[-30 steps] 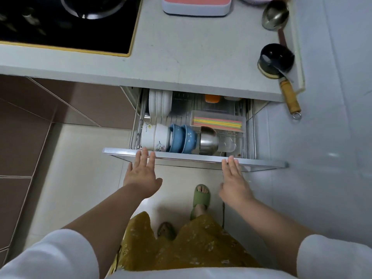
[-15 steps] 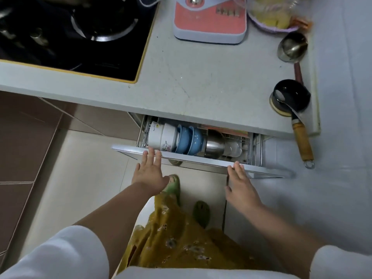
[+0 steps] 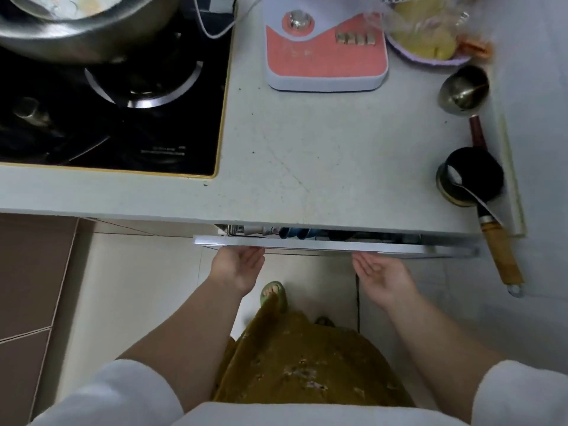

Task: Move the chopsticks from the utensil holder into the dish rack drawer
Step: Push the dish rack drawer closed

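Note:
The dish rack drawer [image 3: 335, 244] sits under the countertop, only a narrow gap left open, with its silver front edge showing. Through the gap I glimpse blue bowls [image 3: 295, 232]; the chopsticks and their tray are hidden. My left hand [image 3: 238, 265] lies flat against the drawer front at its left part, fingers together and tucked under the edge. My right hand [image 3: 381, 273] presses the front right of centre in the same way. Neither hand holds anything.
Above the drawer runs the grey countertop [image 3: 322, 155]. On it: a black gas hob [image 3: 107, 96] with a steel pot [image 3: 83, 23], a pink-and-white appliance [image 3: 325, 53], a steel ladle [image 3: 464, 90], a black ladle [image 3: 473, 176] with wooden handle overhanging. My green slipper [image 3: 272, 292] is on the floor.
Both hands have pushed the drawer in under the counter; it went from wide open to almost closed. The chopsticks' tray and most dishes have gone out of sight. The view has tilted up toward the countertop.

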